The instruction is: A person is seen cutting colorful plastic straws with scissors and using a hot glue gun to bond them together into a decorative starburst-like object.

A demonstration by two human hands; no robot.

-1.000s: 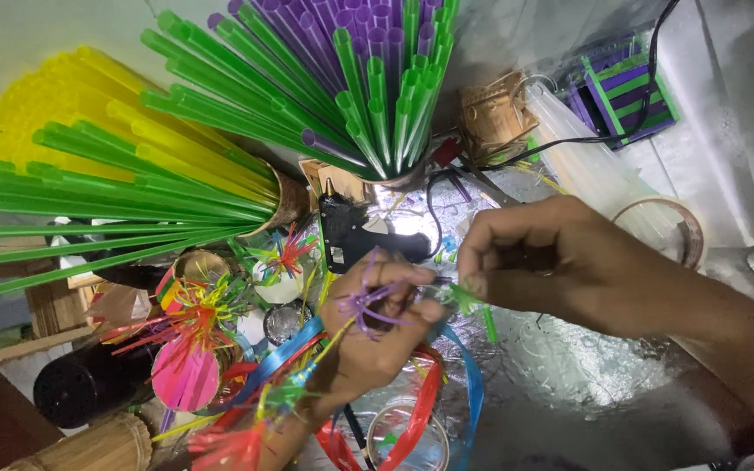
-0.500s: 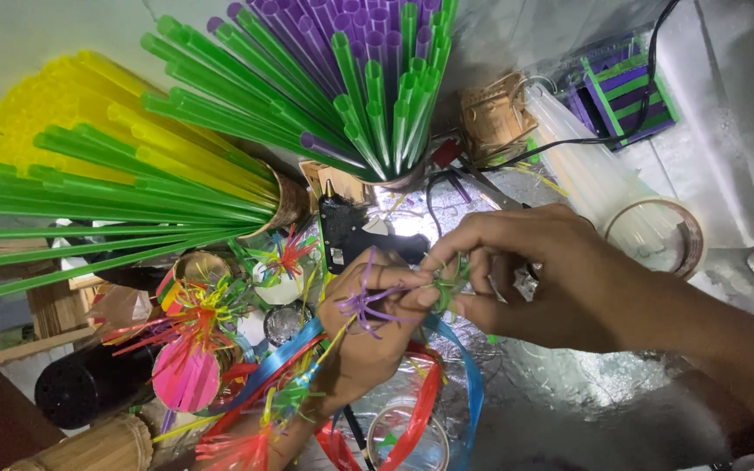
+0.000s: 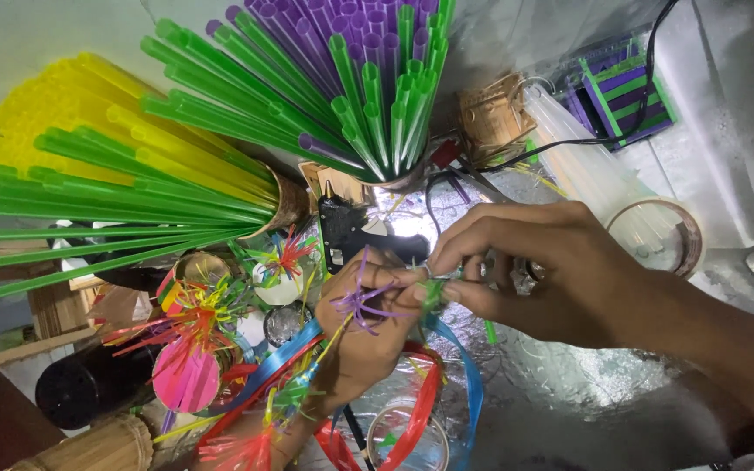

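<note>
Your left hand pinches a purple frilled straw piece between thumb and fingers, just above the foil-covered worktop. Your right hand meets it, its grip pressed together on a small green straw piece. A black glue gun lies just behind them.

glossy plastic straws, crinkled shiny foil surface, matt black glue gun
</note>
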